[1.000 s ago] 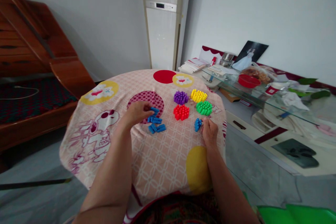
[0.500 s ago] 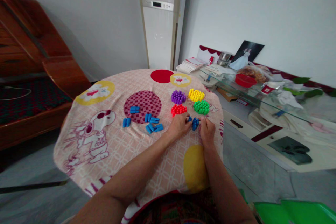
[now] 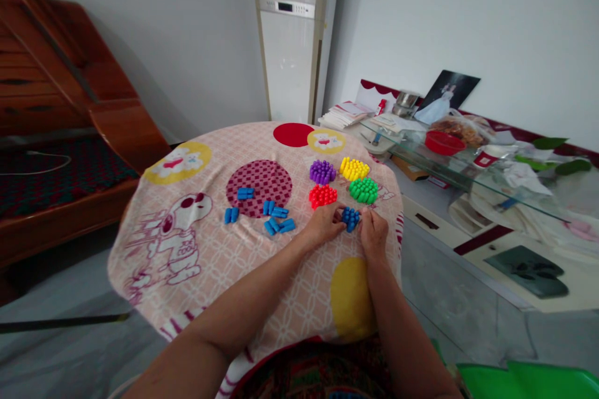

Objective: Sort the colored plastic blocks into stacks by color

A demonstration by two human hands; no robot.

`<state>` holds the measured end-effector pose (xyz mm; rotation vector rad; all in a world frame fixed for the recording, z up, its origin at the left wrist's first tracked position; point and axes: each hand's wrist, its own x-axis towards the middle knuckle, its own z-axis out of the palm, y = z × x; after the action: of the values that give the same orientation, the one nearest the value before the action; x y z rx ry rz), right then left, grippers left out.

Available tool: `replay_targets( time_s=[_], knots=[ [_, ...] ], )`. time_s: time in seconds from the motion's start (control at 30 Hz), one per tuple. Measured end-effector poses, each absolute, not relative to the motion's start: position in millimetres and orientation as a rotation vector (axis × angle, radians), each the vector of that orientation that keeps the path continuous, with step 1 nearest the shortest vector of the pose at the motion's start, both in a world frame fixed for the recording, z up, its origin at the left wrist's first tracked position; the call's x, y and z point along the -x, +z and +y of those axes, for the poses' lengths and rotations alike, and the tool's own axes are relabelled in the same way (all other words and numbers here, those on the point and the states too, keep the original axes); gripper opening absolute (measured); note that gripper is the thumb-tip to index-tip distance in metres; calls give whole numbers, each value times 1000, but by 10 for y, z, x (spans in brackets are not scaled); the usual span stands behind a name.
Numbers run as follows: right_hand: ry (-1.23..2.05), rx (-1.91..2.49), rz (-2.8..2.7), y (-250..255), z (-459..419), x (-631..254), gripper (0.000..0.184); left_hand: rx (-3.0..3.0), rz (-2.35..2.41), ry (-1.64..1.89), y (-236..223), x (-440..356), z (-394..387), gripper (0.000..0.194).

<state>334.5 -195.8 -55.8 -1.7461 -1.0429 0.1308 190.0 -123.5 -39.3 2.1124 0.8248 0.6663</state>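
Note:
A tight cluster of blue pegs with rounded tops [image 3: 350, 219] stands upright on the cloth between my hands. My left hand [image 3: 326, 223] curls against its left side, the fingers closed at the outer pegs. From the right, my right hand [image 3: 374, 230] is closed, with its fingertips against the cluster's edge; part of the grip is hidden. Just beyond stand similar groups of red pegs [image 3: 322, 196], purple pegs [image 3: 322, 172], yellow pegs [image 3: 354, 168] and green pegs [image 3: 364, 190]. Loose blue pegs [image 3: 246, 193] lie on their sides to the left, in several small bunches.
A patterned cloth [image 3: 281, 280] covers the round table. On the right is a glass-topped stand [image 3: 435, 165] with papers, a red bowl [image 3: 444, 143] and a paper cup [image 3: 489, 155]. A wooden sofa [image 3: 112, 118] stands at left, a white floor unit [image 3: 290, 56] behind.
My left hand has moved slightly right and brought blue pegs up against the blue cluster, closing the small gap. The right hand stays beside it. The view has shifted a little.

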Motion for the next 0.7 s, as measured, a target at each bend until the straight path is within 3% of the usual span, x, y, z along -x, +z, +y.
replay_targets(
  time_s=[0.13,0.3,0.4,0.6,0.7],
  knots=[
    [153,1742,-1053,-572,-1960,-3362,44,-2161,873,694,-315,-1836,-1246,46],
    [165,1741,-1035,-590,-1959,-3366,44,-2321,1054,733,38,-1420,-1092,19],
    [158,1743,-1040,-588,-1954,-3358,44,-2378,1329,765,224,-1066,-930,26],
    [138,1741,-1044,-563,-1956,-3337,44,-2576,1539,131,246,-667,-768,29],
    [124,1743,-1048,-538,-1966,-3327,45,-2592,1512,23,202,-659,-787,29]
  ],
)
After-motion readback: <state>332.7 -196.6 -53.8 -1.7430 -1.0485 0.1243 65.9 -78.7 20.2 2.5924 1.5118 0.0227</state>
